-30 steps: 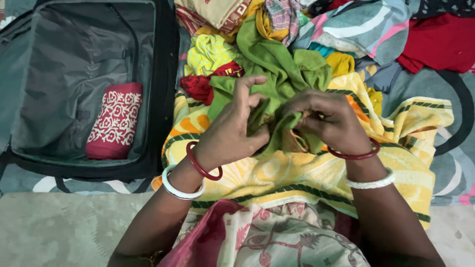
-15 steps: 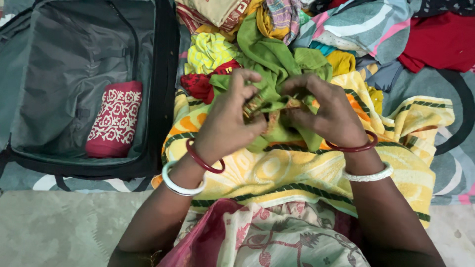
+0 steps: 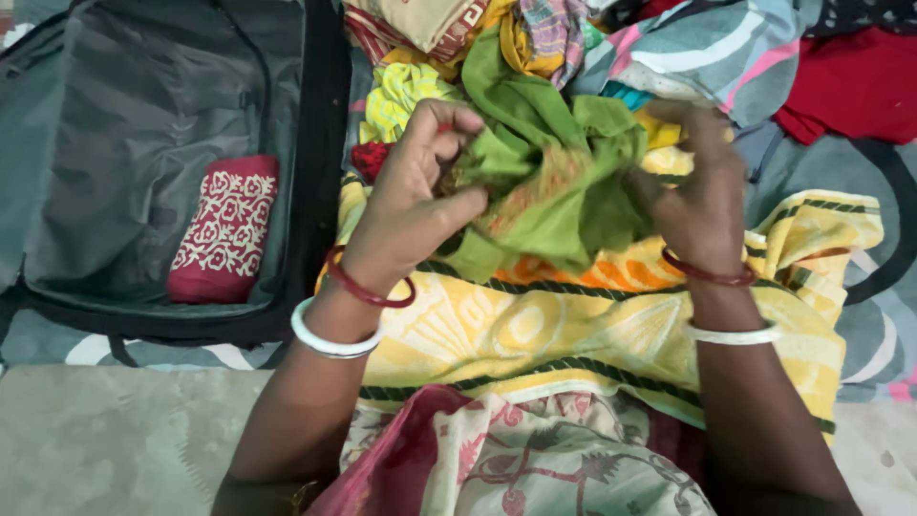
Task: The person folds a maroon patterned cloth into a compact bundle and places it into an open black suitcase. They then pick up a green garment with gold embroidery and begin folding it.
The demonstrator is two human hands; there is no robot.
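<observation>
My left hand (image 3: 413,196) and my right hand (image 3: 695,191) both grip a green garment (image 3: 544,182) with an orange patterned border, holding it stretched between them above a yellow patterned cloth (image 3: 573,325). The garment's far end trails up into a pile of clothes (image 3: 497,57). Red and white bangles sit on both wrists.
An open dark suitcase (image 3: 143,115) lies at the left with a folded red cloth with white print (image 3: 224,229) inside. Red fabric (image 3: 850,86) and a grey, pink and white striped cloth (image 3: 697,48) lie at the back right. A pink floral garment (image 3: 497,459) covers my lap.
My hands rose and spread apart, pulling the green garment wider; the right hand moved to the right and the orange border now shows.
</observation>
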